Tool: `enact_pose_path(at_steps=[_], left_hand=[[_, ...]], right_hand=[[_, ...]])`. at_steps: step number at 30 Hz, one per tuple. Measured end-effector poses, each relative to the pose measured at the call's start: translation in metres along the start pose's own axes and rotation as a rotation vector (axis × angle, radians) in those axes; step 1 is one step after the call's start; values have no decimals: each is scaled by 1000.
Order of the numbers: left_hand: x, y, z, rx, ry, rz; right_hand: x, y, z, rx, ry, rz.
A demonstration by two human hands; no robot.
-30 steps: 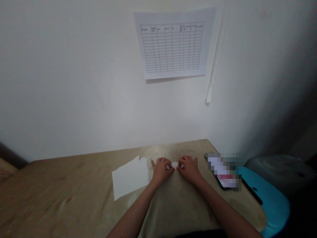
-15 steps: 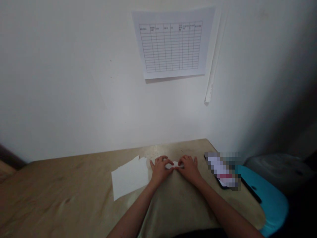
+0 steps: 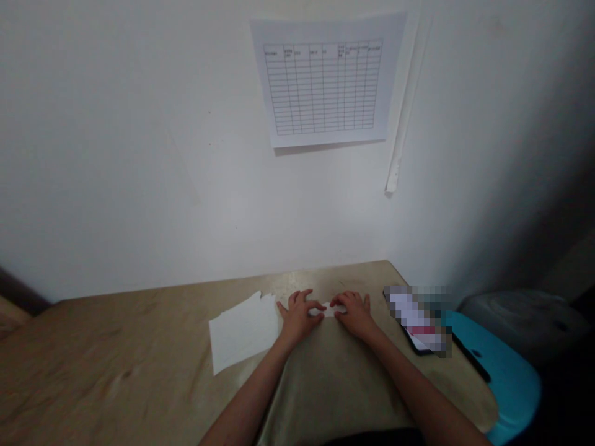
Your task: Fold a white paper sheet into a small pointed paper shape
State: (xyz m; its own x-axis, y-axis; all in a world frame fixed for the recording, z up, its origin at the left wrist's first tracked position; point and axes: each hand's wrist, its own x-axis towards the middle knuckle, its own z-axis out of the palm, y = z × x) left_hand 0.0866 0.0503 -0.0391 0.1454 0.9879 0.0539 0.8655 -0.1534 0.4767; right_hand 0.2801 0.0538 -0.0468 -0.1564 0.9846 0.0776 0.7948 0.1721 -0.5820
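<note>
Left hand (image 3: 297, 317) and right hand (image 3: 356, 316), thumbs and forefingers parted, smooth a slip (image 3: 329, 310) right of the sheet (image 3: 244, 334), seemingly; next calls for light touch.

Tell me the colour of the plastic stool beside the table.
Bright turquoise blue; head view.

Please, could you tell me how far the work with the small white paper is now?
Seems done: tearing, since the larger sheet lies aside with a ragged upper edge.
In hand: the small white paper, between fingers and thumbs of the left hand and right hand.
Left: at least releasing it, as both hands are at it. Any further shaping, I cannot tell.
</note>
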Motion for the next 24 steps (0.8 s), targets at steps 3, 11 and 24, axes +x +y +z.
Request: enact_pose_path(at_steps=[3,11,24], left_hand=[[1,0,-2,15,-26,-5],[2,-3,-8,49,-96,-12],[-2,-4,-5,89,-81,-2]], right_hand=[[2,1,0,-7,-35,4],[1,1,-3,-40,-79,9],[-2,8,-3,-32,-88,-26]])
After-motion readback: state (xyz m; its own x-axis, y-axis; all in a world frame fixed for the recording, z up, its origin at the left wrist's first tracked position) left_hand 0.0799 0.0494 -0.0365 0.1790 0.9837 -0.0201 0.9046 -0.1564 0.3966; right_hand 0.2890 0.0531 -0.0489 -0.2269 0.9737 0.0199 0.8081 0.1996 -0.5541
